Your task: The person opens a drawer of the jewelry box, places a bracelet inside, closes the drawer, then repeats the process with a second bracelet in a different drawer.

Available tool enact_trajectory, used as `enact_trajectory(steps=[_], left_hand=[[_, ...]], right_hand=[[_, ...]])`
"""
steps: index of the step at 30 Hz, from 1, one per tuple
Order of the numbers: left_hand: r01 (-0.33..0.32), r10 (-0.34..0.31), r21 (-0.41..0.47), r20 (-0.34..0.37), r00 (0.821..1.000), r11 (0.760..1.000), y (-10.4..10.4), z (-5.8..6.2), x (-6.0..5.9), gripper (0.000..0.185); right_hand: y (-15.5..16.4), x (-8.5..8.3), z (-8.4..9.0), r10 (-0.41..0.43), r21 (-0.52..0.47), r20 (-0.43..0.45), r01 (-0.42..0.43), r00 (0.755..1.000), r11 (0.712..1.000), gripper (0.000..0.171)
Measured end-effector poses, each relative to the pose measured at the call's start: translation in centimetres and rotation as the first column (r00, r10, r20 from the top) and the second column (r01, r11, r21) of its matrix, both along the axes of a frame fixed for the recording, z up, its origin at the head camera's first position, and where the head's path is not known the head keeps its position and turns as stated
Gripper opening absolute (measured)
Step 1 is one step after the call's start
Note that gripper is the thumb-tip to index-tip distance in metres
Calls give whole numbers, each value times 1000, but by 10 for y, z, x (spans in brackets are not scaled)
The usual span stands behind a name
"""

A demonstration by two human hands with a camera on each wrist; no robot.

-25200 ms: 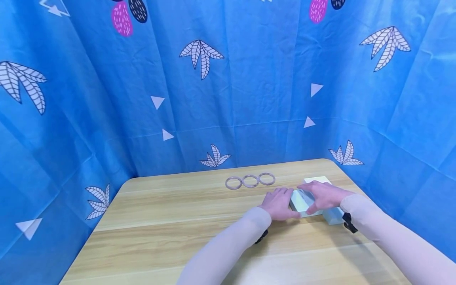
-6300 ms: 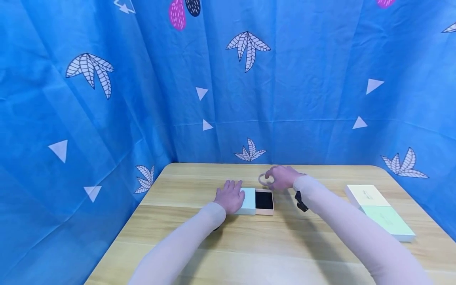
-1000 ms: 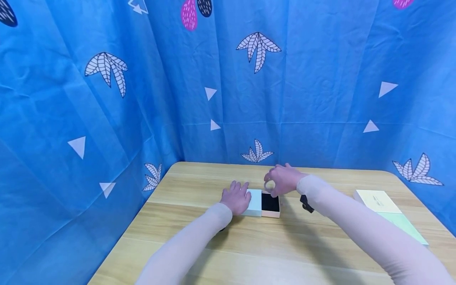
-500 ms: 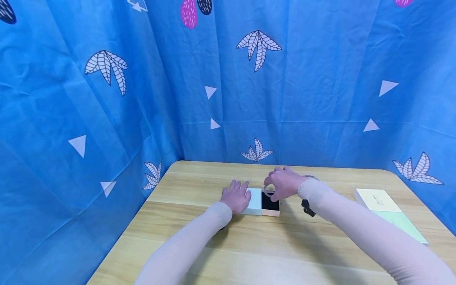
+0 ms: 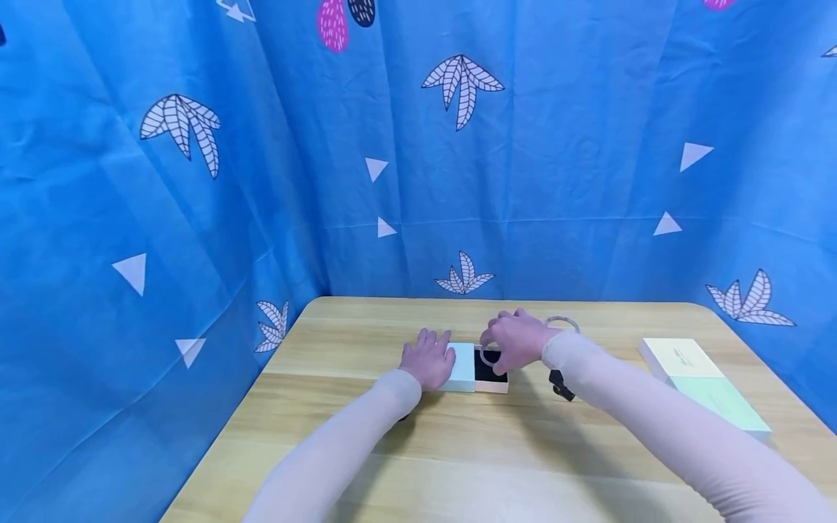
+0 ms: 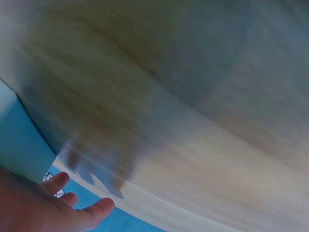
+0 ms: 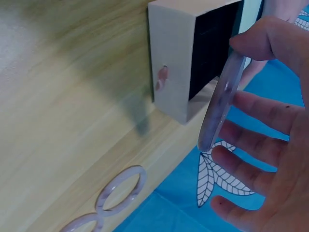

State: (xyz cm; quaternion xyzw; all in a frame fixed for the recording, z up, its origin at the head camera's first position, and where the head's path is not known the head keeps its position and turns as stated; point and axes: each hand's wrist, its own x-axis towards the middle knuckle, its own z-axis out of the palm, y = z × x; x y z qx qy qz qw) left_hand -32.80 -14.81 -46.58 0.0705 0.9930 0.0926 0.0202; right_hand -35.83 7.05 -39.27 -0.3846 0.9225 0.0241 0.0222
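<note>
A light blue sliding box [image 5: 463, 369] lies on the table with its pale pink drawer [image 7: 171, 53] pulled out to the right, showing a black lining. My left hand [image 5: 426, 359] rests on the blue sleeve's left part, fingers stretched out; in the left wrist view its fingers [image 6: 99, 209] extend beside the box. Over the drawer, my right hand [image 5: 519, 340] pinches a pale lilac bangle [image 7: 223, 104] between thumb and fingers. The bangle stands tilted, its lower edge overlapping the black lining in the head view.
Two more bangles lie behind the right wrist: one bangle [image 7: 142, 179] and another bangle [image 7: 99, 221] touching it. At the right stand a cream box [image 5: 680, 357] and a green box [image 5: 722, 402], end to end. A blue curtain [image 5: 562, 181] borders the wooden table [image 5: 445, 450].
Over the last second my right hand lowers the bangle towards the drawer; the left hand stays put. Much earlier, both hands were at the boxes on the right and three bangles lay in a row.
</note>
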Motion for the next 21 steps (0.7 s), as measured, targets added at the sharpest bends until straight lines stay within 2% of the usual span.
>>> enact_trajectory(steps=[11, 21], left_hand=[[7, -7, 13, -14, 1000, 1000, -1, -2, -2, 61], [-9, 9, 5, -25, 1000, 1000, -2, -8, -6, 60]], right_hand=[[0, 7, -5, -51, 25, 2, 51, 999, 998, 55], [-9, 8, -4, 19, 62, -46, -16, 999, 998, 49]])
